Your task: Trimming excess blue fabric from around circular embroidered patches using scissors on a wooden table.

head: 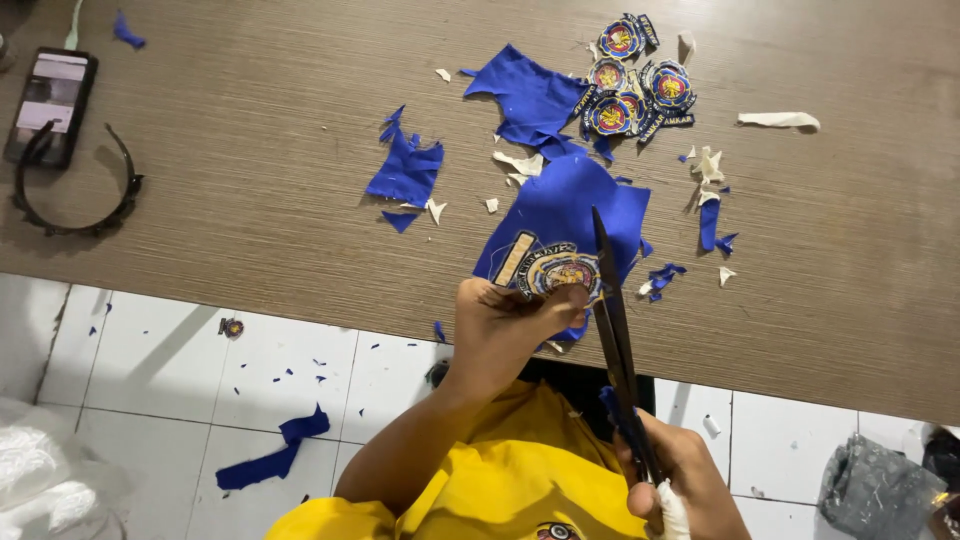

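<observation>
Two hands: both mine, both busy at the near edge of the table (250,150).
Left hand (500,330): I pinch the blue cloth (575,205) at its embroidered round patch (562,272), thumb on top, fingers curled under.
Right hand (680,475): fist wrapped around the scissors (612,320) handles, below the table edge; white wrap on one handle loop.
Scissors: blades nearly together, tip lying over the cloth's right side, just beside the patch.
Cloth: held over the table's near edge, centre.
Cut patches (635,85): pile at the table's far side, past the cloth.
Scraps (408,170): blue piece left of the cloth, on the table.
Phone (50,105): table's far left, touching a black band (75,190).
</observation>
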